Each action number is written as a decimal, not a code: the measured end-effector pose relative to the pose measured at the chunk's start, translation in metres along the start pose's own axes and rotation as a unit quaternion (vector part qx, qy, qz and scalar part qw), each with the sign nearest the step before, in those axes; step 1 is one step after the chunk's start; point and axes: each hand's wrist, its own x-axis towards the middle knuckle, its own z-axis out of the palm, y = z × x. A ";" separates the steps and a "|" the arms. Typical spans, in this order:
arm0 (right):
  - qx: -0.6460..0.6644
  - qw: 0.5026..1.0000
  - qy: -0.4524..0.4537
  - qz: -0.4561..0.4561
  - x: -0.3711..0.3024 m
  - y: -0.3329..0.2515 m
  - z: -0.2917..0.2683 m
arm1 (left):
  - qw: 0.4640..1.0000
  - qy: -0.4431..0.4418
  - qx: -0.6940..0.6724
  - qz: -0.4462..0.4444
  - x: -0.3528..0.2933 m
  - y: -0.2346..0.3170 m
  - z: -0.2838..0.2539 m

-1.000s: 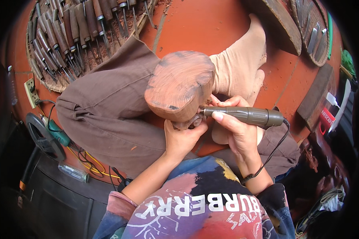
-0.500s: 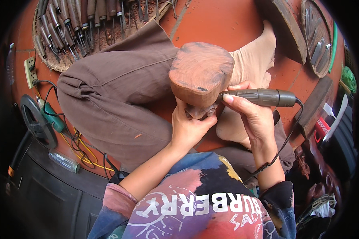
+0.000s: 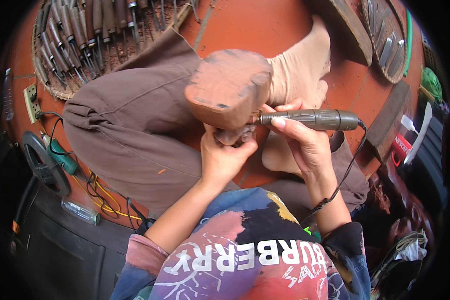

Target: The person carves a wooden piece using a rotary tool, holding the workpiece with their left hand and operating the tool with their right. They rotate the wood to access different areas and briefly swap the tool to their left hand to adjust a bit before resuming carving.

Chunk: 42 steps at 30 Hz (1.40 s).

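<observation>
While my left hand (image 3: 224, 156) grips the near, carved end of the wooden block (image 3: 227, 85) between my trousered leg (image 3: 130, 135) and socked foot (image 3: 302, 70), my right hand (image 3: 307, 145) pinches the rotary tool (image 3: 330, 120), tip at the block's right edge; red floor (image 3: 250, 25) stretches beyond.

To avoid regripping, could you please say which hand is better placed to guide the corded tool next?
Probably the right hand: it grips the corded tool near its tip, while the left hand holds the wooden piece.
</observation>
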 end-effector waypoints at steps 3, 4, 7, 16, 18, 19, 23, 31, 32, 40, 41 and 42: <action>0.095 0.994 -0.017 -0.046 -0.009 0.006 -0.009 | 0.993 -0.059 -0.093 0.035 -0.002 0.015 -0.004; 0.110 0.991 -0.023 -0.068 -0.013 0.006 -0.013 | 0.986 -0.092 -0.116 0.074 -0.001 0.018 -0.006; 0.136 0.982 -0.019 -0.128 -0.026 0.000 -0.016 | 0.976 -0.134 -0.171 -0.020 -0.007 0.042 -0.022; 0.073 0.985 -0.015 -0.157 -0.080 0.010 -0.024 | 0.938 -0.281 -0.106 -0.176 -0.054 0.053 -0.046; 0.030 0.984 -0.007 -0.177 -0.083 0.016 -0.026 | 0.924 -0.310 -0.100 -0.202 -0.047 0.047 -0.048; -0.004 0.982 -0.005 -0.186 -0.083 0.018 -0.030 | 0.916 -0.324 -0.096 -0.215 -0.042 0.043 -0.047; -0.063 0.968 0.014 -0.243 -0.074 0.029 -0.036 | 0.906 -0.317 -0.116 -0.256 -0.034 0.028 -0.045; -0.175 0.959 -0.007 -0.224 -0.050 0.030 -0.035 | 0.904 -0.335 -0.107 -0.244 -0.030 0.031 -0.044; -0.166 0.961 -0.018 -0.220 -0.046 0.031 -0.036 | 0.903 -0.333 -0.101 -0.250 -0.030 0.034 -0.044; -0.244 0.945 0.006 -0.218 -0.039 0.034 -0.027 | 0.900 -0.357 -0.143 -0.207 -0.029 0.017 -0.046; -0.255 0.941 0.009 -0.222 -0.040 0.035 -0.027 | 0.899 -0.356 -0.147 -0.206 -0.030 0.015 -0.046; -0.264 0.937 0.011 -0.227 -0.039 0.036 -0.027 | 0.900 -0.355 -0.151 -0.203 -0.030 0.012 -0.045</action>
